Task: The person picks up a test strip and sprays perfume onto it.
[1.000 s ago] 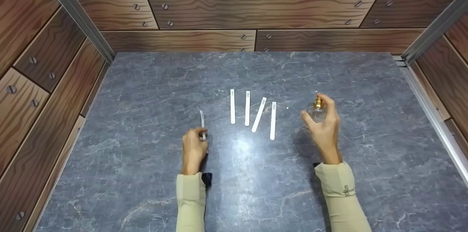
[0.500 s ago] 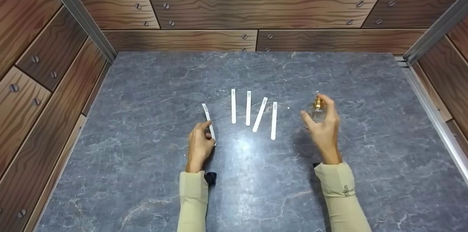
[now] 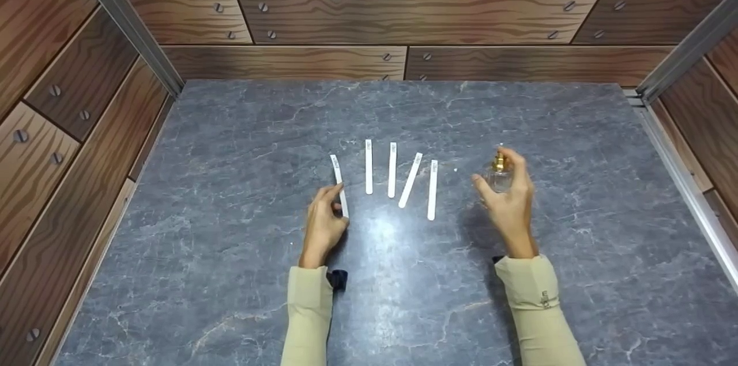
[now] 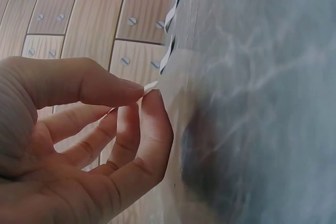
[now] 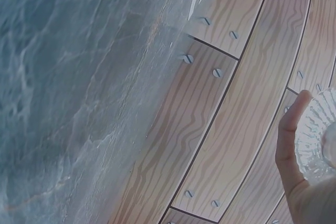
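Note:
In the head view my left hand (image 3: 324, 222) pinches the lower part of a white paper test strip (image 3: 337, 169), which tilts slightly left at its printed top end. Between thumb and index finger, the left wrist view shows a small white bit of the strip (image 4: 150, 85). To the right, my right hand (image 3: 513, 207) grips a clear glass perfume bottle (image 3: 500, 180) with a gold spray neck. Its ribbed glass (image 5: 310, 142) shows at the edge of the right wrist view. Several more white strips (image 3: 369, 167) lie side by side on the table between the hands.
The grey marble-patterned table (image 3: 248, 141) carries a tiny white speck (image 3: 455, 170) right of the strips. Wood-patterned panels (image 3: 323, 17) wall in the back and sides, with metal rails (image 3: 689, 193) at the corners and right edge.
My left hand has moved right and a little forward with its strip, now close to the leftmost lying one. The right hand and perfume bottle have stayed nearly still.

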